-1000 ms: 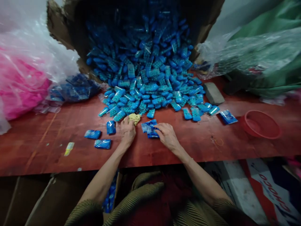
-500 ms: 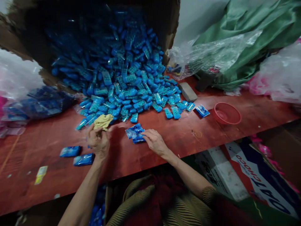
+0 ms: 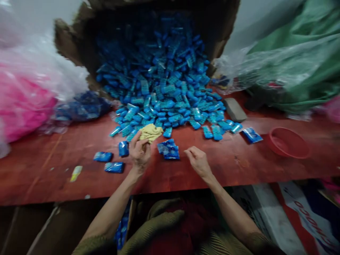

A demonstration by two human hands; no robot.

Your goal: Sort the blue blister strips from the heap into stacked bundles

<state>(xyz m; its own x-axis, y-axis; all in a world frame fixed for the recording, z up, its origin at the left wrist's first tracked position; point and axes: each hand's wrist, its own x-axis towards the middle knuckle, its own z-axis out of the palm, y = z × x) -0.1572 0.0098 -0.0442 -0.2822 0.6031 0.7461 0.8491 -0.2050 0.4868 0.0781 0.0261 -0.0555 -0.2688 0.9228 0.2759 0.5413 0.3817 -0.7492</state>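
Note:
My left hand [image 3: 139,154] grips a crumpled yellow cloth [image 3: 152,132] between thumb and fingers, just over the table. Flat blue printed sachets [image 3: 169,149] lie overlapping between my two hands, untouched. To their right is my right hand [image 3: 199,163], its fingertips pinched together; whether anything is between them is hidden. Left of my left hand lie an upright-facing blue packet [image 3: 123,148] and two more blue packets, one nearer [image 3: 114,167] and one farther left [image 3: 103,156]. Beyond the hands spreads a heap of clear-and-blue packs of small turquoise balls [image 3: 164,102].
A torn cardboard box [image 3: 71,42] holds the heap's back. Rightward are a grey block [image 3: 235,109], a blue sachet [image 3: 251,135] and a red plastic basket [image 3: 289,143]. Plastic bags with pink contents [image 3: 23,102] stand left; green fabric [image 3: 289,71] lies right. A yellow-white slip [image 3: 76,173] lies front left.
My left hand has lifted the yellow cloth off the table. My right hand has let go of the blue sachets and drawn back to the right. The view swung right, then back.

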